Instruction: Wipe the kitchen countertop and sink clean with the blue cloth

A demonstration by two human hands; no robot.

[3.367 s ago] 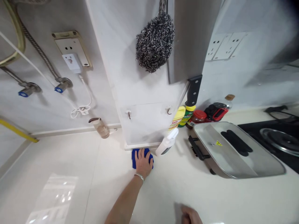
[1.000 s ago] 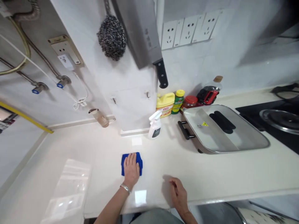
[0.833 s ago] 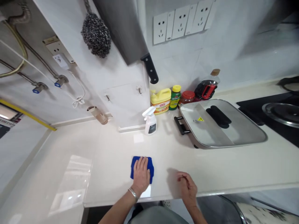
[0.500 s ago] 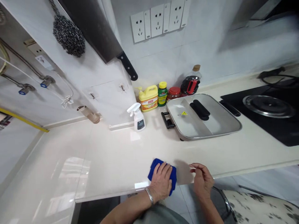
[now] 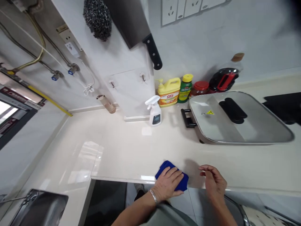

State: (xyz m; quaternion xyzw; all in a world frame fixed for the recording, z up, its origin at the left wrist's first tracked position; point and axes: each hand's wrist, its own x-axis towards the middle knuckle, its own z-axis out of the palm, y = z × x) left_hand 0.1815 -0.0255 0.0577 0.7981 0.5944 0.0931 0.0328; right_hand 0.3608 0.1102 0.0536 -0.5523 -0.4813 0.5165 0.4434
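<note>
A folded blue cloth point(image 5: 184, 183) lies at the front edge of the pale countertop point(image 5: 127, 150). My left hand point(image 5: 168, 183), with a silver bracelet at the wrist, grips it from above, fingers pressed over its top and part of the cloth hidden beneath them. To the right, my right hand point(image 5: 215, 182) hovers by the counter edge, fingers loosely curled and apart, with nothing in them. Behind the cloth stands a white spray bottle point(image 5: 155, 113). A large lidded electric pan point(image 5: 235, 133) sits beyond my right hand.
Along the wall stand a yellow detergent jug point(image 5: 168, 94), a green bottle point(image 5: 185, 89), a red-lidded jar point(image 5: 199, 88) and a dark bottle point(image 5: 224, 78). A cleaver point(image 5: 134, 25) and a scrubber point(image 5: 97, 20) hang above. A sink point(image 5: 42, 208) is at lower left.
The view has turned left, bringing the sink into sight and shifting the pan rightward. Beneath my left hand, the cloth now sits turned somewhat differently at the edge. My right hand stays free beside it.
</note>
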